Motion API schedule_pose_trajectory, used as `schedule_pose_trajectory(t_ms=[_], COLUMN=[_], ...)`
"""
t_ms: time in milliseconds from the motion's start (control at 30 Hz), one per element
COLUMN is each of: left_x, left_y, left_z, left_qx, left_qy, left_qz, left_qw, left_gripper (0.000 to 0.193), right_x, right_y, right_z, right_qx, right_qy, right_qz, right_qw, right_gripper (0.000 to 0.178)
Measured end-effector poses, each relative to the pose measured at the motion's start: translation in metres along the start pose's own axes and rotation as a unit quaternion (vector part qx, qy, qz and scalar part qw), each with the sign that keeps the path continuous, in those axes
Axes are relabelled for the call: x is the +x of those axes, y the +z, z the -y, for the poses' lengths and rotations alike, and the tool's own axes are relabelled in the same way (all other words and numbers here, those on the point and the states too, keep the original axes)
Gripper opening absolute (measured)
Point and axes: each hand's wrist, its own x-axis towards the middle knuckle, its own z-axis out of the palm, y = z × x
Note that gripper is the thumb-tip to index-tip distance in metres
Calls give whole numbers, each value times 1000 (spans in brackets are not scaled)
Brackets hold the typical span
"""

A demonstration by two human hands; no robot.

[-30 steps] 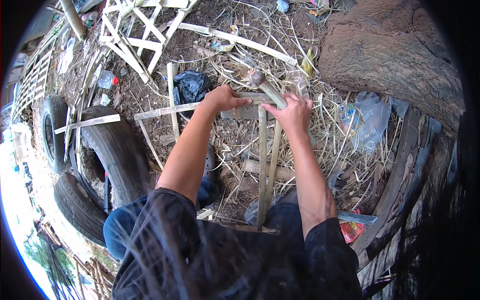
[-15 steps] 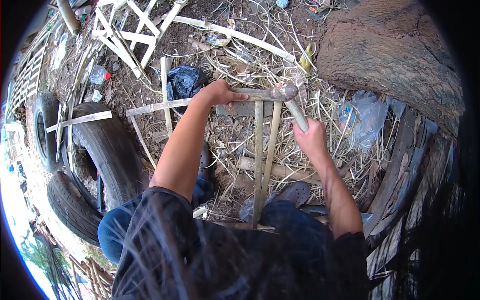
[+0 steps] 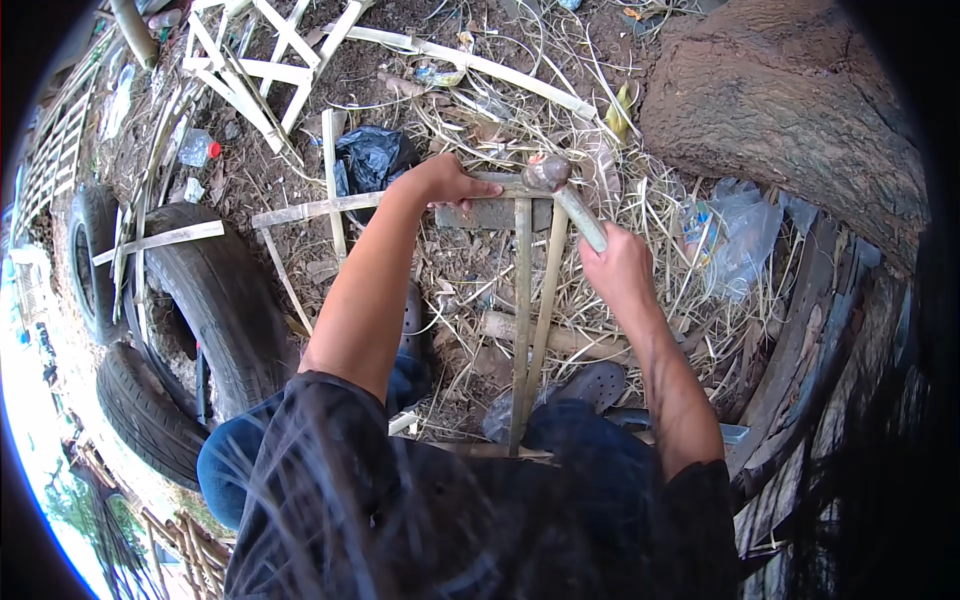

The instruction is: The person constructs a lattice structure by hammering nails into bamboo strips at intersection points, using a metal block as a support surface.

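Note:
My left hand [image 3: 447, 183] is closed around a long flat bamboo slat [image 3: 310, 211] that lies crosswise in front of me. Two more slats [image 3: 522, 310] run from its right part toward my body, close together. My right hand [image 3: 620, 265] grips the pale handle of a hammer [image 3: 547, 174]. The hammer's dull, rounded head is over the right end of the crosswise slat, just right of my left fingers; I cannot tell whether it touches. Under the slat sits a flat grey block [image 3: 480, 215], partly hidden by my left hand and the wood.
Old tyres [image 3: 215, 300] lie at the left. A thick tree trunk [image 3: 780, 130] fills the far right. Bamboo shavings [image 3: 680, 330] litter the ground, with a black plastic bag [image 3: 372, 165], a clear plastic bag [image 3: 742, 240] and a joined slat lattice [image 3: 265, 70] at the far left.
The hammer head has shifted left along the slat, toward my left fingers, and its handle slants more. My left hand still holds the slat in nearly the same place.

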Motion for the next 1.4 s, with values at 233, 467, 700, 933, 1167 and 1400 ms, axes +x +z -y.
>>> schedule_pose_trajectory(t_ms=[233, 467, 700, 933, 1167, 1400], left_x=[1, 3, 0, 4, 3, 14], left_y=[0, 2, 1, 4, 6, 4], left_z=[0, -2, -1, -1, 5, 7], left_qx=[2, -12, -11, 7, 21, 19], left_qy=[-8, -19, -21, -6, 20, 4], left_qz=[6, 16, 7, -1, -12, 4], left_qw=[1000, 1000, 1000, 1000, 1000, 1000], left_gripper=[64, 64, 61, 56, 55, 57], right_x=[-5, -1, -14, -14, -9, 2], right_y=[-2, -1, 5, 4, 6, 4], right_z=[3, 1, 3, -7, -9, -26], right_qx=[-46, -93, -51, -92, -133, -149], right_qy=[-7, -44, -60, -115, -163, -199], right_qz=[6, -19, -58, -69, -71, -77], right_qw=[999, 995, 995, 987, 975, 966], right_gripper=[24, 23, 23, 22, 20, 20])
